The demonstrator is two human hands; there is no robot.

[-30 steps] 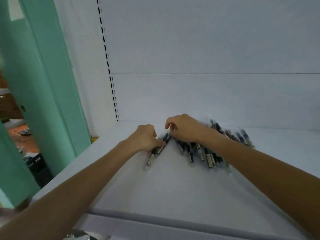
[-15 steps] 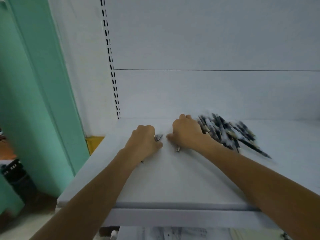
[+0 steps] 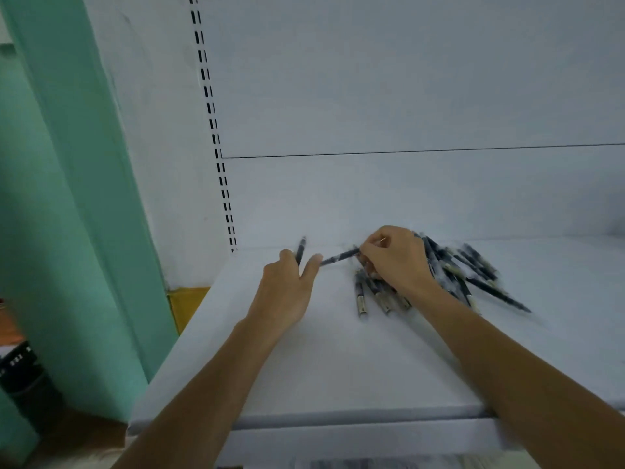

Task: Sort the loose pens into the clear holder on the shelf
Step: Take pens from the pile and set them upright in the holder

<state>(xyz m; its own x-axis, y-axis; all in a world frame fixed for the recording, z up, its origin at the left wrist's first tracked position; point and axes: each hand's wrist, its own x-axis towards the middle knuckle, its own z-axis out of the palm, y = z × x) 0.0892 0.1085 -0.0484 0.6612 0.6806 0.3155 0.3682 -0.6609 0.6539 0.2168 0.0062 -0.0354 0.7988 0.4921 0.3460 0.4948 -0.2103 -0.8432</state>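
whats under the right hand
The right hand covers the left part of the pen pile on the shelf; a few ends poke out below it. It pinches a dark pen. How many lie beneath the palm is hidden.

Dim, flat light; soft blur; edges warped.

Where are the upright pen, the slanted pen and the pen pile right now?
upright pen (image 3: 301,249), head view, mid-barrel above the left hand (image 3: 287,289).
slanted pen (image 3: 340,256), head view, bare barrel left of the right hand (image 3: 395,262).
pen pile (image 3: 473,265), head view, dark barrels right of that hand.
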